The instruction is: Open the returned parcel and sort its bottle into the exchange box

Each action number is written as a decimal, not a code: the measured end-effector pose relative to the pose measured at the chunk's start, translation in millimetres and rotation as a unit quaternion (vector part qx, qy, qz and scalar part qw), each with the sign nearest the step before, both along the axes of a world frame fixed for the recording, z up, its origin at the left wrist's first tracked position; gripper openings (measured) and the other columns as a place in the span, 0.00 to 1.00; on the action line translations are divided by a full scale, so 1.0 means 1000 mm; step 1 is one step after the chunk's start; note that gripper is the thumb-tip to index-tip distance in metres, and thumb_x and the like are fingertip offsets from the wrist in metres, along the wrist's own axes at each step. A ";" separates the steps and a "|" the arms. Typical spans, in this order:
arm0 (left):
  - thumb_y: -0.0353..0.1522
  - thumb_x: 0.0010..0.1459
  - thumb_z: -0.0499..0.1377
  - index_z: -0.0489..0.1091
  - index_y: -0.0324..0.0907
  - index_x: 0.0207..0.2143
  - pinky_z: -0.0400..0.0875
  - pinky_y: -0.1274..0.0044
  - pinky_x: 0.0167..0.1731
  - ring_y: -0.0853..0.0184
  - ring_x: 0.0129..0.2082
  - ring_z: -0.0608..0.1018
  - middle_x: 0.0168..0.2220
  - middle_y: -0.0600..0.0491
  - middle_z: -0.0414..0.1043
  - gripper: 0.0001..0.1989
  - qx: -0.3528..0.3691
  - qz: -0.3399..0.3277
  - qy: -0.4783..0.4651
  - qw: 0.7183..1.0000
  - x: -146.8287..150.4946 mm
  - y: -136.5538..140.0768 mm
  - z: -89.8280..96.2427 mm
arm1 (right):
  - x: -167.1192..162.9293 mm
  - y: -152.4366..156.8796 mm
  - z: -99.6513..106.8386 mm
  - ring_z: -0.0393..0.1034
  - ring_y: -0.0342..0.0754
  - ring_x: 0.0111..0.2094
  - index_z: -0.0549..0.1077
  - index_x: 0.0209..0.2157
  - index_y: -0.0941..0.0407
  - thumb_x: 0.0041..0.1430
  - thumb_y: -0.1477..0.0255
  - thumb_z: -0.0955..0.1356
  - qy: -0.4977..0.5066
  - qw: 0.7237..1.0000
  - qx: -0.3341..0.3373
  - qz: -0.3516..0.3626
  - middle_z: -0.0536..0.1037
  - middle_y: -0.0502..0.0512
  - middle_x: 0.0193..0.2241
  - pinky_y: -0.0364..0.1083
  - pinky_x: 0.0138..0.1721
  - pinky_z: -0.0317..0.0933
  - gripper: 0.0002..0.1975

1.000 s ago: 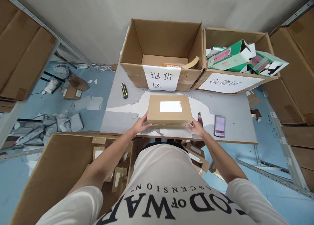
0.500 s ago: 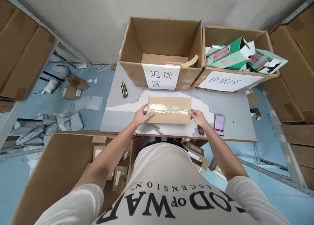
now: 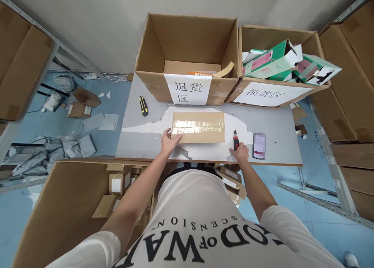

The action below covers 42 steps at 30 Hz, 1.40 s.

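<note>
A taped cardboard box [image 3: 198,137] lies flat on the table, clear tape running along its top. My left hand [image 3: 170,142] grips its left end, thumb on the top face. To the right of the box, my right hand [image 3: 240,151] has its fingers around the handle of a red and black utility knife [image 3: 236,139]. The knife points away from me, and its lower end is hidden by the hand. Just right of that hand lies a phone [image 3: 259,146] with its screen lit.
A yellow and black utility knife [image 3: 143,106] lies at the table's left. Two large open cartons stand at the back: a left carton [image 3: 154,82] and a right carton [image 3: 230,96] holding green boxes [image 3: 274,61]. A big carton [image 3: 67,197] with small boxes stands below left.
My right hand has let go of the box's right end and moved down to the red and black utility knife. My left hand stays on the box.
</note>
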<state>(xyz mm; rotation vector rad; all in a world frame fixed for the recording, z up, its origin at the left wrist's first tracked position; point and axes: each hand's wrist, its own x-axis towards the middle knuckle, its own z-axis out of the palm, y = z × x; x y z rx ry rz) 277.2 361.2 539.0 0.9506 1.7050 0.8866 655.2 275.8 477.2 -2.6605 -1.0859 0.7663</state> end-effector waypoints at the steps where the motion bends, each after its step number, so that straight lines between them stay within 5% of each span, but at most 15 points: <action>1: 0.44 0.41 0.71 0.59 0.39 0.58 0.72 0.68 0.48 0.58 0.47 0.77 0.50 0.40 0.71 0.45 -0.002 0.004 -0.004 1.000 0.001 0.000 -0.001 | -0.001 -0.002 -0.004 0.61 0.67 0.56 0.66 0.51 0.58 0.45 0.65 0.71 0.006 1.000 -0.002 -0.011 0.68 0.73 0.53 0.62 0.55 0.57 0.30; 6: 0.42 0.41 0.71 0.61 0.40 0.57 0.72 0.68 0.49 0.58 0.49 0.76 0.52 0.41 0.70 0.42 0.006 0.032 -0.021 0.999 0.008 -0.002 -0.009 | 0.006 0.011 0.006 0.68 0.60 0.50 0.61 0.55 0.61 0.53 0.70 0.62 0.028 0.999 0.039 -0.010 0.71 0.70 0.47 0.58 0.54 0.60 0.26; 10: 0.43 0.44 0.69 0.65 0.40 0.52 0.71 0.67 0.51 0.58 0.50 0.75 0.51 0.43 0.71 0.34 0.030 0.037 -0.033 0.998 0.015 -0.006 -0.012 | 0.001 0.042 0.065 0.72 0.52 0.38 0.48 0.64 0.61 0.63 0.69 0.51 0.070 0.983 0.165 0.046 0.74 0.64 0.44 0.54 0.44 0.68 0.29; 13: 0.42 0.46 0.68 0.65 0.40 0.52 0.71 0.68 0.50 0.58 0.49 0.76 0.51 0.43 0.72 0.32 0.034 0.046 -0.058 0.997 0.019 -0.007 -0.012 | -0.039 0.076 0.123 0.70 0.54 0.47 0.45 0.67 0.57 0.62 0.65 0.59 0.117 0.906 0.274 0.302 0.70 0.65 0.53 0.54 0.50 0.64 0.34; 16: 0.41 0.45 0.69 0.66 0.40 0.51 0.72 0.68 0.50 0.58 0.49 0.76 0.51 0.43 0.72 0.32 0.036 0.056 -0.069 0.995 0.020 -0.007 -0.013 | -0.095 0.110 0.161 0.65 0.56 0.54 0.50 0.67 0.48 0.63 0.67 0.60 0.149 0.777 0.195 0.580 0.68 0.58 0.58 0.54 0.53 0.61 0.31; 19: 0.41 0.44 0.69 0.66 0.40 0.50 0.72 0.67 0.49 0.58 0.48 0.77 0.50 0.44 0.73 0.32 0.040 0.063 -0.078 0.994 0.021 -0.006 -0.014 | -0.138 0.135 0.169 0.71 0.52 0.45 0.53 0.65 0.40 0.64 0.73 0.58 0.097 0.731 0.106 0.667 0.73 0.52 0.53 0.50 0.47 0.62 0.30; 23: 0.39 0.43 0.69 0.67 0.40 0.50 0.71 0.67 0.50 0.58 0.48 0.77 0.50 0.44 0.73 0.31 0.047 0.076 -0.095 0.991 0.024 -0.005 -0.012 | -0.155 0.149 0.165 0.73 0.49 0.39 0.57 0.64 0.39 0.64 0.75 0.58 0.044 0.710 0.069 0.700 0.75 0.52 0.50 0.45 0.42 0.60 0.29; 32: 0.41 0.43 0.69 0.67 0.39 0.51 0.71 0.68 0.50 0.58 0.48 0.76 0.49 0.44 0.73 0.33 0.053 0.076 -0.072 0.993 0.022 -0.002 -0.020 | -0.157 0.155 0.163 0.73 0.49 0.37 0.57 0.64 0.39 0.63 0.77 0.59 -0.022 0.709 0.057 0.702 0.75 0.55 0.44 0.47 0.42 0.59 0.31; 37: 0.40 0.45 0.68 0.68 0.40 0.50 0.69 0.68 0.50 0.58 0.48 0.75 0.49 0.45 0.73 0.30 0.049 0.069 -0.020 0.996 0.019 -0.001 -0.023 | -0.130 0.159 0.168 0.71 0.48 0.33 0.60 0.63 0.40 0.61 0.79 0.61 -0.022 0.720 0.030 0.693 0.76 0.55 0.38 0.47 0.40 0.58 0.31; 42: 0.41 0.46 0.67 0.69 0.40 0.48 0.70 0.70 0.47 0.61 0.44 0.76 0.46 0.46 0.74 0.27 0.055 0.074 0.006 0.996 0.019 -0.001 -0.024 | -0.084 0.156 0.192 0.72 0.48 0.33 0.57 0.64 0.40 0.58 0.83 0.60 -0.121 0.685 -0.068 0.715 0.77 0.57 0.40 0.44 0.33 0.56 0.36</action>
